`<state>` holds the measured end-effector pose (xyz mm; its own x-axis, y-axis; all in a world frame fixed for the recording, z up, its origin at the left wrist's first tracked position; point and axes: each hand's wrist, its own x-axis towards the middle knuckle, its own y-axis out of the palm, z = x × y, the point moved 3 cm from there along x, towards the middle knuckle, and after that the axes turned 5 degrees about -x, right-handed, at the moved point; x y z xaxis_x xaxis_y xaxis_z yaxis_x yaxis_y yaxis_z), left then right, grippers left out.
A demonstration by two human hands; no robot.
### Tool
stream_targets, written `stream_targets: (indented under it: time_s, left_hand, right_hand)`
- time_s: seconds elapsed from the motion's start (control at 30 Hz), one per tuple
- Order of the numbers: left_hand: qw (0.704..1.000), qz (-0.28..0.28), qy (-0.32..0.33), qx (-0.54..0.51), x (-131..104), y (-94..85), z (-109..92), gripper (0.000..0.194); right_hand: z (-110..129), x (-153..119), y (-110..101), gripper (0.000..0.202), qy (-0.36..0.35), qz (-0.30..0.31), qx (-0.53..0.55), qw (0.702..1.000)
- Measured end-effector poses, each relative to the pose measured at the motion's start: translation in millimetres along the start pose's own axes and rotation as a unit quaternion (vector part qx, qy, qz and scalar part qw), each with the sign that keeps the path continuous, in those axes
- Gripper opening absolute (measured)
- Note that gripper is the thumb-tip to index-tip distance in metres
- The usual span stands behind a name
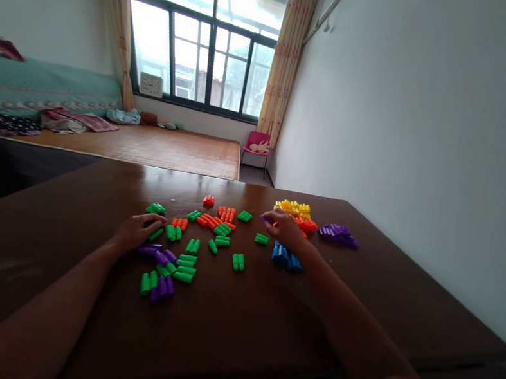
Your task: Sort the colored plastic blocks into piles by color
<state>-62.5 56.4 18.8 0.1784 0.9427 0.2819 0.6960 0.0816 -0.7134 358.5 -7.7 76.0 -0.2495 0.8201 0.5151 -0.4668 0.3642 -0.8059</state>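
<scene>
Indoors, pieces (192, 247) on glossy table (240, 318)

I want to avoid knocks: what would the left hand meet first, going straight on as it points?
The left hand would probably meet the nearest orange pieces first, though depth is unclear; green pieces are close by.

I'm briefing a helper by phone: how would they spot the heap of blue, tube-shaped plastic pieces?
On the glossy dark-brown table, find the bare right hand. Just below it in the picture lies the heap of blue, tube-shaped plastic pieces. Unlike the nearby yellow heap, orange heap and purple heap, it alone is blue.
</scene>
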Motion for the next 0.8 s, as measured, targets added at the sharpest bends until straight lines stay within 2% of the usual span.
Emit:
stream_targets:
  time_s: [0.07,0.1,0.13,0.2,0.23,0.3,0.4,0.5,0.6,0.67,0.8]
  left_hand:
    - [1.000,0.002,-0.001,0.003,1,0.8,2,0.053]
    - [1.000,0.002,-0.002,0.006,2,1.1,4,0.053]
    - [1.000,0.002,-0.003,0.010,3,1.4,5,0.054]
    - [1.000,0.001,-0.006,0.018,5,1.2,8,0.054]
    - [1.000,0.001,-0.008,0.022,6,0.8,9,0.054]
    - [1.000,0.004,-0.009,0.030,7,-0.3,9,0.054]
    - [0.999,0.005,-0.014,0.040,7,-2.1,8,0.055]
    - [0.999,0.003,-0.023,0.046,6,-3.1,7,0.056]
    - [0.999,0.001,-0.024,0.040,6,-3.7,6,0.055]
    - [0.999,0.003,-0.024,0.032,5,-4.0,6,0.054]
    - [0.999,-0.005,-0.036,0.003,1,-4.7,7,0.056]
  right_hand:
    - [-51,-9,-30,0.025,0.081,-0.067,-0.011,0.994]
    - [-80,-17,-46,0.027,0.150,-0.115,-0.012,0.982]
    - [-110,-28,-62,0.028,0.223,-0.149,-0.010,0.963]
    - [-162,-58,-90,0.028,0.363,-0.226,-0.035,0.903]
    - [-181,-74,-101,0.027,0.409,-0.251,-0.058,0.875]
    - [-209,-105,-114,0.027,0.452,-0.275,-0.080,0.845]
    - [-234,-141,-118,0.025,0.479,-0.280,-0.087,0.828]
    - [-255,-162,-113,0.024,0.525,-0.254,-0.117,0.804]
    - [-270,-167,-106,0.023,0.550,-0.198,-0.166,0.794]
    - [-274,-165,-105,0.026,0.548,-0.168,-0.172,0.801]
    - [-274,-163,-109,0.033,0.553,-0.150,-0.154,0.805]
